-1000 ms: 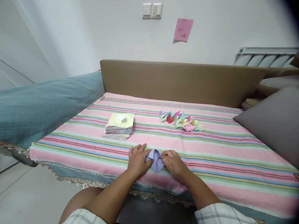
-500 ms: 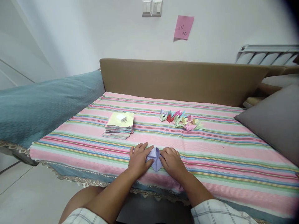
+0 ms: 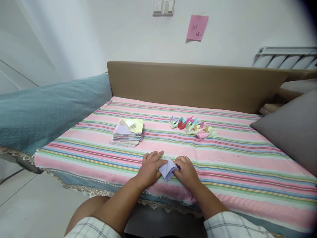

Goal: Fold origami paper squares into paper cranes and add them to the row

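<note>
A small purple piece of origami paper (image 3: 167, 168), partly folded with its layers parted at the lower edge, is between my hands near the front edge of the striped cloth. My left hand (image 3: 150, 166) grips its left side between thumb and forefinger, the other fingers stretched out over the cloth. At the right side, my right hand (image 3: 186, 170) is closed with its fingers curled, pinching the paper's edge. My right fingertips are partly hidden by the paper.
Beyond my left hand stands a stack of square paper sheets (image 3: 126, 138) with a small white plug-like block (image 3: 129, 124) on top. Several folded paper cranes (image 3: 193, 128) lie further right. A brown backboard (image 3: 183, 84) and a grey cushion (image 3: 292, 129) bound the striped cloth (image 3: 235, 155).
The purple paper has been turned, so a plain outer face shows with layers parting below. Both hands shifted slightly right in view. On the stack, the yellow top sheet's corner now lifts, baring purple.
</note>
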